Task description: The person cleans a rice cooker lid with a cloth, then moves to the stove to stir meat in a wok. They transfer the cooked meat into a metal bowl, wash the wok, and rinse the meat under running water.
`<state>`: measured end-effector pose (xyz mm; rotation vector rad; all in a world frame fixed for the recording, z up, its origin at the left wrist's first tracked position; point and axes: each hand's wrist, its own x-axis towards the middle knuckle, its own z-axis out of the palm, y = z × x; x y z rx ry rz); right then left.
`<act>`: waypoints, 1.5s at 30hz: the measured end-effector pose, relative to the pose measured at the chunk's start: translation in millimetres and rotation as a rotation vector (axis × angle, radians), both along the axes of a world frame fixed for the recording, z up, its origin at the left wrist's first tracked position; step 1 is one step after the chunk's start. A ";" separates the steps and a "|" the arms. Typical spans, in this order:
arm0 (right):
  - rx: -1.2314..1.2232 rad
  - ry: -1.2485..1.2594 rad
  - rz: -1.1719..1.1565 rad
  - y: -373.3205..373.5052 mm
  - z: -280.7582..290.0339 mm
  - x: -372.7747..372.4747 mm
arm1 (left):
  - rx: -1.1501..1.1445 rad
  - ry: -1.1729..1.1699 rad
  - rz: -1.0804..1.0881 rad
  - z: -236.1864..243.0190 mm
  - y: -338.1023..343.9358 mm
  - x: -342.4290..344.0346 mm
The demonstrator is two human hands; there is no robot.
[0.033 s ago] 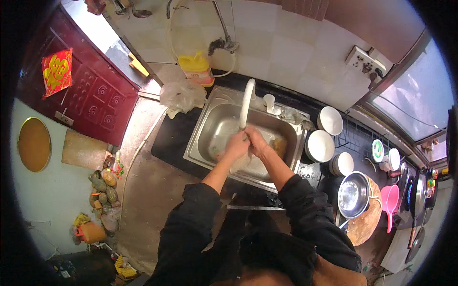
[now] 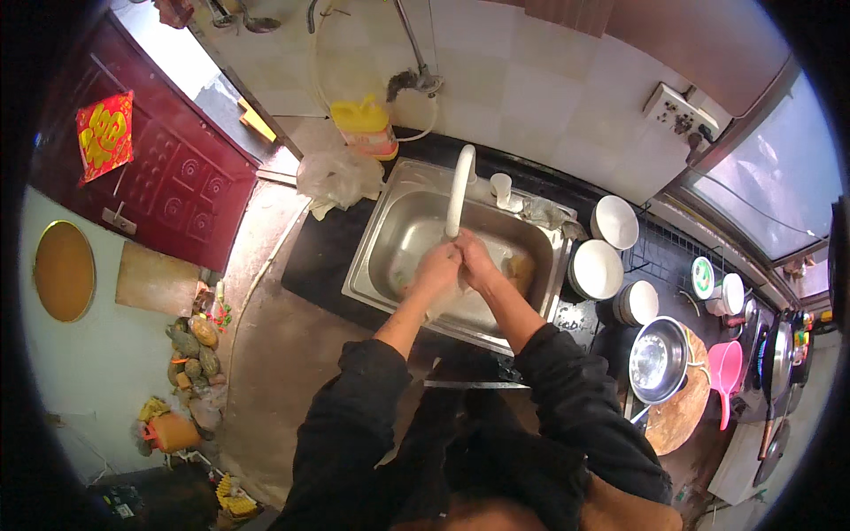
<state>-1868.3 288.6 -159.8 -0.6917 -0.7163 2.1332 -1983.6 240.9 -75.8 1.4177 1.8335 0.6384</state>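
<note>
A black countertop (image 2: 317,257) surrounds the steel sink (image 2: 412,241). The white faucet (image 2: 458,190) arches from the sink's 12 o'clock. Directly below it, left hand (image 2: 436,268) and right hand (image 2: 476,259) meet; finger closure and contents cannot be determined. White bowl (image 2: 597,269): 3 o'clock.
</note>
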 end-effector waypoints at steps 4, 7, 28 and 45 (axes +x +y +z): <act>0.616 -0.443 -0.176 7.4 -41.1 -28.6 | -0.076 -0.149 0.209 6.7 -2.0 -21.5; 0.587 -0.577 -0.142 9.4 -46.8 -26.8 | -0.063 -0.112 0.092 5.8 -5.1 -14.2; 0.349 -0.753 -0.136 -18.8 -23.5 -21.0 | 0.090 -0.388 0.186 -26.5 -2.9 -8.8; -0.159 -0.235 -0.125 -62.9 33.3 9.0 | -0.154 -0.832 0.354 -17.0 5.4 -19.2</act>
